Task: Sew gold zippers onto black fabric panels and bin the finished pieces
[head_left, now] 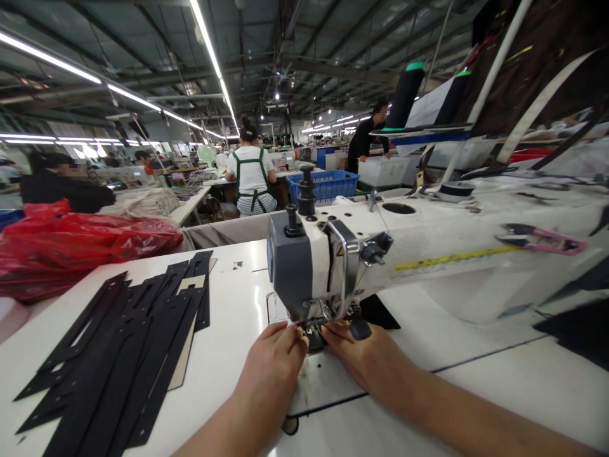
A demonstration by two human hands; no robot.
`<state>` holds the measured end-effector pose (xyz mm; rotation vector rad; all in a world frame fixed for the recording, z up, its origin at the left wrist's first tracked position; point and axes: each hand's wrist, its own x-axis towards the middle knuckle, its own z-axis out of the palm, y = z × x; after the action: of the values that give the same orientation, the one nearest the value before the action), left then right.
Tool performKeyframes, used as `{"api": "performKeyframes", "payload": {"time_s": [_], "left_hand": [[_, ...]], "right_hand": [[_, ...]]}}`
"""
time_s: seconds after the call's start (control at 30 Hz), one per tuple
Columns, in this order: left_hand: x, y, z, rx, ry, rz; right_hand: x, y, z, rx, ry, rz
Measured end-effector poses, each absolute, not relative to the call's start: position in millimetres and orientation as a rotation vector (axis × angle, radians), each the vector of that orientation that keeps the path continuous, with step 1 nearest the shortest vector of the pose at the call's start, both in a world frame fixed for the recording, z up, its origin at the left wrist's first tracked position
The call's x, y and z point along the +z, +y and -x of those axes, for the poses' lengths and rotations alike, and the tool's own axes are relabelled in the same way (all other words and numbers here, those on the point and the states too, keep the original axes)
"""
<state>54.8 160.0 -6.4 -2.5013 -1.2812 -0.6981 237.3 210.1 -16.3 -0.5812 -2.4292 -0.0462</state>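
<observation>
Both hands are at the needle area of a white and grey sewing machine (328, 254). My left hand (276, 358) is closed, its fingertips pinched together just left of the presser foot. From the right, my right hand (371, 355) reaches in with bent fingers pressed together beside the foot. What the fingertips hold, if anything, is too small and partly hidden. A dark rounded tab (360, 329) overlaps the right hand. Behind that hand a black piece (380, 312) lies flat on the machine bed; whether the hand touches it I cannot tell.
Long black cut strips with slots (137, 343) lie overlapped on the white table's left side. Beyond is a red plastic bag (80, 247). Pink-handled snips (547, 240) rest on the machine arm, under thread cones (404, 95). Several people work farther back, near a blue basket (326, 184).
</observation>
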Motion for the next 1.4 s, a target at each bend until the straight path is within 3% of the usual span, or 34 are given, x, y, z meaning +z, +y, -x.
{"api": "performKeyframes", "payload": {"time_s": [0.73,1.4], "left_hand": [[-23.3,166.6,-53.6,-0.925,-1.322,2.379],[-5.3,163.3,-50.8,-0.915,-1.337,2.479]], "right_hand": [[-15.1,208.2,-230.5,0.03,-2.369,0.685],[-5.1,207.8,-232.2,0.03,-2.485,0.758]]}}
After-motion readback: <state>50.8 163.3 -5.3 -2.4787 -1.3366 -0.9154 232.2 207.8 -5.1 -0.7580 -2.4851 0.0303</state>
